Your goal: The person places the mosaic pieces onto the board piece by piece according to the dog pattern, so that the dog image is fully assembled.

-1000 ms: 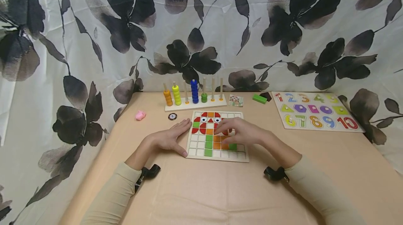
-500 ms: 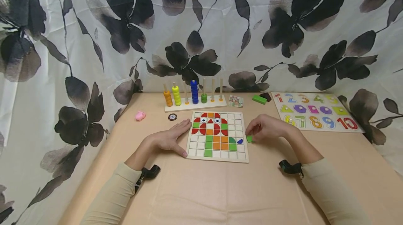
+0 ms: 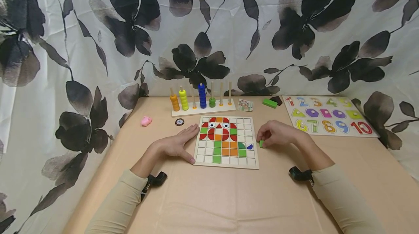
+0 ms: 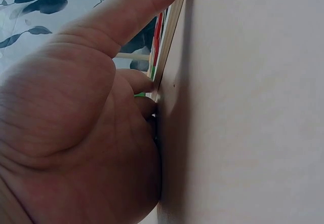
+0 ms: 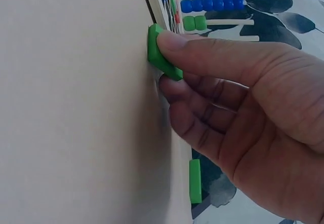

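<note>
A square wooden grid board (image 3: 206, 150) lies on the table, bearing red, orange and green tiles around two eye tiles. At its right side are a green quarter-round tile (image 3: 241, 146) and a small blue piece (image 3: 250, 147). My left hand (image 3: 175, 143) lies with extended fingers along the board's left edge, thumb at the lower corner; the left wrist view shows its thumb against the edge. Just right of the board, my right hand (image 3: 278, 133) pinches a flat green tile (image 5: 158, 57) between thumb and fingers, low over the tabletop. Fingers partly hide this tile in the head view.
Behind the board stands a peg rack (image 3: 209, 109) with coloured beads, beside a small picture card (image 3: 245, 105). Green blocks (image 3: 270, 103) and a number puzzle (image 3: 330, 117) lie at the back right. A pink toy (image 3: 146, 121) and a round black-and-white disc (image 3: 179, 121) lie left.
My right hand has moved from over the board to the right of it, uncovering the blue piece and quarter-round tile, and now pinches a green tile there. The left hand stays put.
</note>
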The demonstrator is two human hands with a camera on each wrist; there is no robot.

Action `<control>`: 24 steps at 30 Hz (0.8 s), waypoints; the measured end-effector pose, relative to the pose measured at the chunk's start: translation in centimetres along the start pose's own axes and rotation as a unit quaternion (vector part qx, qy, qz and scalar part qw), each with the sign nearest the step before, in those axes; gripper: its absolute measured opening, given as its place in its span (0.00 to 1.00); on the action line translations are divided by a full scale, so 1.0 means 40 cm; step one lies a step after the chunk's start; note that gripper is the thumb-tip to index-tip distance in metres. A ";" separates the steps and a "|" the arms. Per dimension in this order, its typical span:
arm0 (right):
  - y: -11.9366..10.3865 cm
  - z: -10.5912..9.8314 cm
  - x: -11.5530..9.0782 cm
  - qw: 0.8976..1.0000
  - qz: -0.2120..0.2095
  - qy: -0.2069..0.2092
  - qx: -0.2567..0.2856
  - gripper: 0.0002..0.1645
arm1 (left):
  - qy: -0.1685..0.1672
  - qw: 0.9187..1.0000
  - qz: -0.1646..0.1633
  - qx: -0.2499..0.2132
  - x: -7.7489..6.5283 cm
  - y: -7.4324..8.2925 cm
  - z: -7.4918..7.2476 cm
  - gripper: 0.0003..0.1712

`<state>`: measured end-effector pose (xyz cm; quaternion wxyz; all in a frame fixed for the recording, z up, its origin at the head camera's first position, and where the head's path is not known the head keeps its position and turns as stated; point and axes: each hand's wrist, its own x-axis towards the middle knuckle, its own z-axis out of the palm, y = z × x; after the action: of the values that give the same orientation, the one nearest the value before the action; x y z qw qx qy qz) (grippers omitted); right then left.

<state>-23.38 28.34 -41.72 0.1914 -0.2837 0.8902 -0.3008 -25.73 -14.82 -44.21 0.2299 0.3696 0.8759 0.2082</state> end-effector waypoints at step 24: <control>-0.154 0.082 0.074 0.993 -0.071 -0.084 0.051 0.09 | 0.005 1.000 0.003 0.005 -0.006 0.007 0.005 0.72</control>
<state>-21.57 21.03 -40.71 0.2578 -0.3607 0.8320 -0.3334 -25.31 -14.80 -44.18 0.2235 0.3726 0.8767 0.2065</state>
